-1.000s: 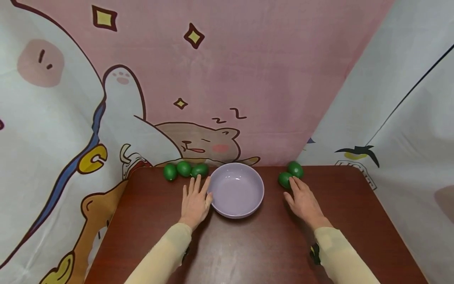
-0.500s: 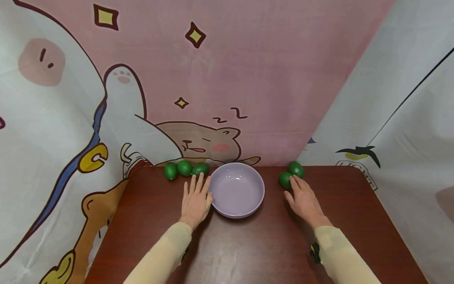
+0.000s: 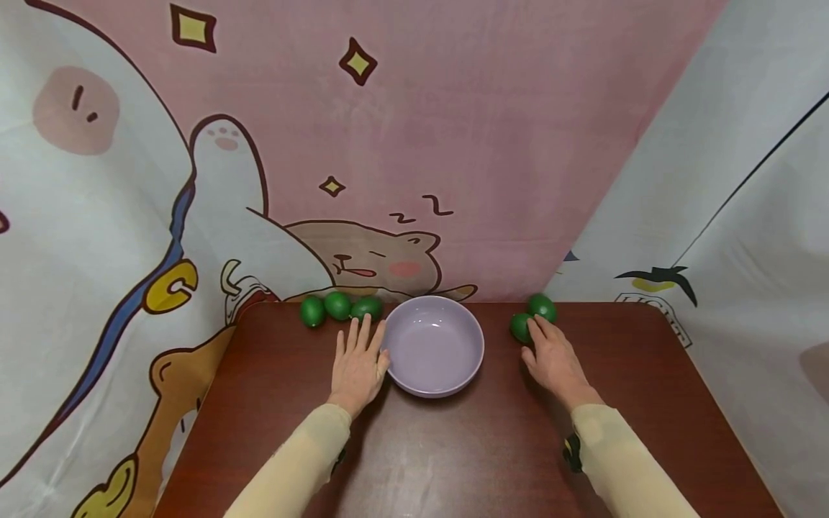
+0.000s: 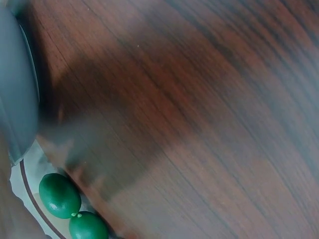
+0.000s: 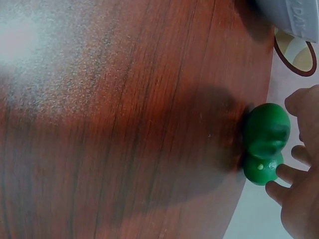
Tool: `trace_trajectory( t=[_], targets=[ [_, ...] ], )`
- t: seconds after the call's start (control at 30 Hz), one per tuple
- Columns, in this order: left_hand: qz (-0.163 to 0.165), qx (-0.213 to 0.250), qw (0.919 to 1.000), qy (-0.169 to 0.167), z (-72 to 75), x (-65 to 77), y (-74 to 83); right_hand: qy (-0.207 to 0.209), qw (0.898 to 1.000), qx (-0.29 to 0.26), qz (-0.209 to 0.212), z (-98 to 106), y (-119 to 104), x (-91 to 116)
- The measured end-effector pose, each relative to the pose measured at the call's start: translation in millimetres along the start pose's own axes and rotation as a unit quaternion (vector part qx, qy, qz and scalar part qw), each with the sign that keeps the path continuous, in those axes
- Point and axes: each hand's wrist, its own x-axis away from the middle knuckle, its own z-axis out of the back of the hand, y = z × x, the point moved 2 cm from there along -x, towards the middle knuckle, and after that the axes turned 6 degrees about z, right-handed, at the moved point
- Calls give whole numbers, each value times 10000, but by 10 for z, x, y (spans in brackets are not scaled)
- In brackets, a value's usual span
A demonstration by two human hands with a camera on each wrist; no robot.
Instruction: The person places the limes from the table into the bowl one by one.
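A lilac bowl [image 3: 434, 352] stands near the far edge of the table. At its left side is my left hand [image 3: 358, 370], fingers straight and spread, thumb by the rim. Three green limes lie just beyond those fingertips: a left one [image 3: 312, 311], a middle one [image 3: 337, 306] and a right one [image 3: 366, 308]. On the other side, my right hand [image 3: 558, 363] reaches over the nearer lime [image 3: 520, 327] of a pair; the farther lime [image 3: 542, 308] is right behind. The right wrist view has the fingers [image 5: 291, 174] loosely bent beside the pair, gripping neither.
The dark brown wooden table [image 3: 414, 460] ends just behind the limes and the bowl. A cartoon-printed cloth [image 3: 505, 144] hangs behind it and along both sides. Dark bands [image 3: 573, 452] sit at the wrists of the pale sleeves [image 3: 628, 460].
My right hand has crept slightly forward, its fingertips now farther over the nearer lime. The left hand, the bowl and the limes stay in place.
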Motion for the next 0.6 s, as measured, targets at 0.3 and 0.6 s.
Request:
trace_trajectory(
  t=[0.3,0.6],
  targets=[
    [14,59,9999,-135,29,1,8,-209,9996,-66,-180,-41,29,-67],
    [15,20,9999,-159,7,-5,-1,-396,9982,-185,-404,-80,67,-99]
  ],
)
